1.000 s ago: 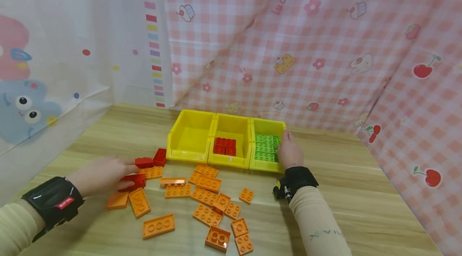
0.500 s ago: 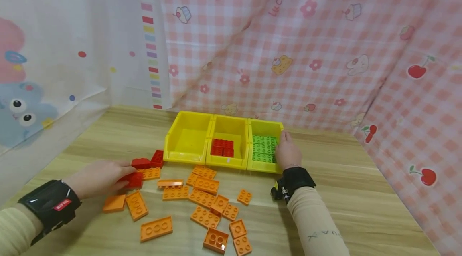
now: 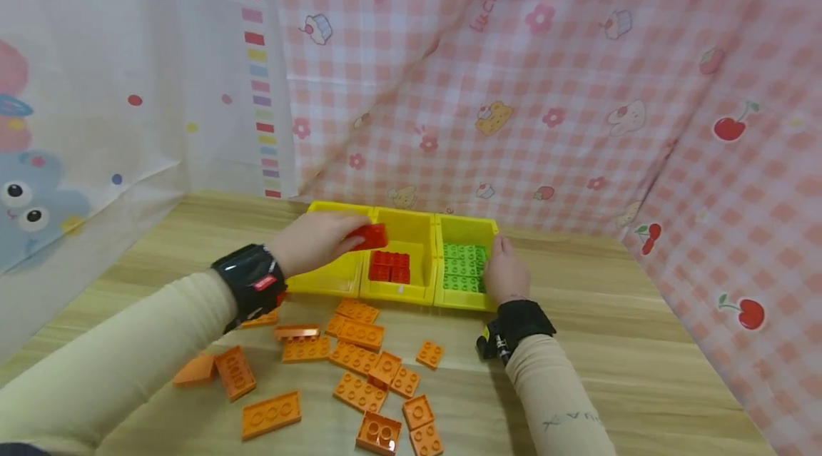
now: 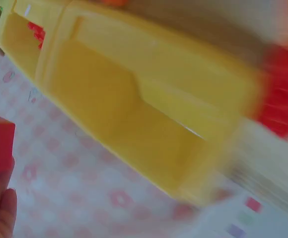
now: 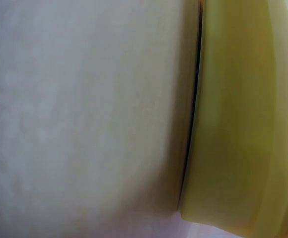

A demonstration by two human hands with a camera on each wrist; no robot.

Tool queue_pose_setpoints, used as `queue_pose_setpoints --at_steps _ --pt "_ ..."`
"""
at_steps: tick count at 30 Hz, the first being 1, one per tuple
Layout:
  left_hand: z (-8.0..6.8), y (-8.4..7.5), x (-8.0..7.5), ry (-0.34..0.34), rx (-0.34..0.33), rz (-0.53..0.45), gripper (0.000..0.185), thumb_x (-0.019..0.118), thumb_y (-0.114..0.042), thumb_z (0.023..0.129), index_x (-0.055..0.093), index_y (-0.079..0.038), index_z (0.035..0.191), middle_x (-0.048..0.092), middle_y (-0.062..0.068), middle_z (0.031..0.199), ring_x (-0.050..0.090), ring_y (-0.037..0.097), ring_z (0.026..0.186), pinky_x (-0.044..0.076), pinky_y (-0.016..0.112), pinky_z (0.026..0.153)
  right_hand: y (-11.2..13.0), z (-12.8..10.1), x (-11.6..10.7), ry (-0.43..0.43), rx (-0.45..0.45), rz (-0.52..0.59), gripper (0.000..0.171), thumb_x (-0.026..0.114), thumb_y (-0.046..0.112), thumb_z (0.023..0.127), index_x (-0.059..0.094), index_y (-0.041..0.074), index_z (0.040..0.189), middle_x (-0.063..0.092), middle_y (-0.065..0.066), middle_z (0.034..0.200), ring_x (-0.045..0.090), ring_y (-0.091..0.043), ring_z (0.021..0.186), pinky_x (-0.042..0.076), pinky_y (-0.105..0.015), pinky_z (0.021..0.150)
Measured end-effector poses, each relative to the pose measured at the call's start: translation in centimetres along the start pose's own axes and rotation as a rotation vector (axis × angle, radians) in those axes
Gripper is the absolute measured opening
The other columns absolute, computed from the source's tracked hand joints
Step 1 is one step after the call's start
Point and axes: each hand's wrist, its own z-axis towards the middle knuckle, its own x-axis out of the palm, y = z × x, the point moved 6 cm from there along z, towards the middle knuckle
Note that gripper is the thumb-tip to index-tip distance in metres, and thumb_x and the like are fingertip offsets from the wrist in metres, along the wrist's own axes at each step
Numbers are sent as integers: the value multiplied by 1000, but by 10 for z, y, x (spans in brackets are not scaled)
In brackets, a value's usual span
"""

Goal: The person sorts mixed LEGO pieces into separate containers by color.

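My left hand (image 3: pixel 315 240) pinches a red brick (image 3: pixel 372 236) above the yellow bins, near the divider between left and middle. In the left wrist view that brick (image 4: pixel 1 144) shows at the left edge by the fingertips. Several red bricks (image 3: pixel 389 267) lie in the middle bin (image 3: pixel 420 229). Below my left hand, the left bin (image 3: pixel 327 281) is partly covered by it; no bricks show inside in the left wrist view. My right hand (image 3: pixel 507 274) grips the outer side wall of the right bin (image 3: pixel 465 229), which holds several green bricks (image 3: pixel 464 267).
Orange bricks (image 3: pixel 356 356) lie scattered on the wooden table (image 3: pixel 610 356) before the bins. Red bricks (image 4: pixel 285 94) lie beside the left bin, mostly hidden by my left wrist in the head view. A checked cloth (image 3: pixel 411 85) hangs behind.
My left hand has lifted a red brick from the table at the left and carried it right and up over the bins. My right hand stays on the right bin.
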Motion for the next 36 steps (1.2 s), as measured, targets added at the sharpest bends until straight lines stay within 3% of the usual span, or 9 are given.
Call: queue_pose_setpoints --at_steps 5,9,14,19,24,31,36 --pt "63 3 48 4 -23 58 16 61 -19 91 65 -7 102 65 3 89 61 18 78 50 32 73 -2 1 1 -18 -1 -13 56 53 12 94 29 -2 143 34 -17 143 58 -33 96 45 -45 89" --pt "86 12 76 85 -67 134 12 61 -20 91 68 -10 94 66 1 82 60 19 74 49 32 70 1 0 1 -35 -5 -7 57 54 12 93 30 -2 143 35 -17 143 58 -32 99 44 -44 90" --pt "89 17 90 210 -132 204 12 63 -19 89 72 -12 91 69 2 83 61 21 78 45 40 80 2 2 1 -38 -7 5 56 52 11 94 29 -2 143 34 -16 144 57 -32 103 43 -44 92" --pt "86 22 101 318 -209 149 14 63 -15 89 73 -11 97 70 2 94 61 21 88 37 48 94 -2 2 2 -44 -6 8 56 52 12 94 28 -1 144 34 -16 144 58 -32 100 44 -44 90" --pt "85 24 111 369 -218 142 14 63 -13 88 74 -12 96 70 3 93 61 22 90 32 53 99 -3 1 2 -52 -13 3 55 53 12 94 30 -1 143 36 -16 143 58 -32 96 45 -45 88" --pt "85 20 116 468 -266 131 19 56 -5 90 72 -13 89 68 2 90 60 23 91 25 57 102 -3 -2 1 -60 -7 2 55 54 12 94 32 -1 142 37 -16 143 56 -32 106 43 -45 92" --pt "83 19 115 477 -276 135 21 54 -4 90 69 -14 79 67 2 85 60 23 87 25 58 100 -1 -2 -2 -66 -16 -3 54 54 11 93 33 -1 142 38 -16 142 56 -32 106 44 -45 90"
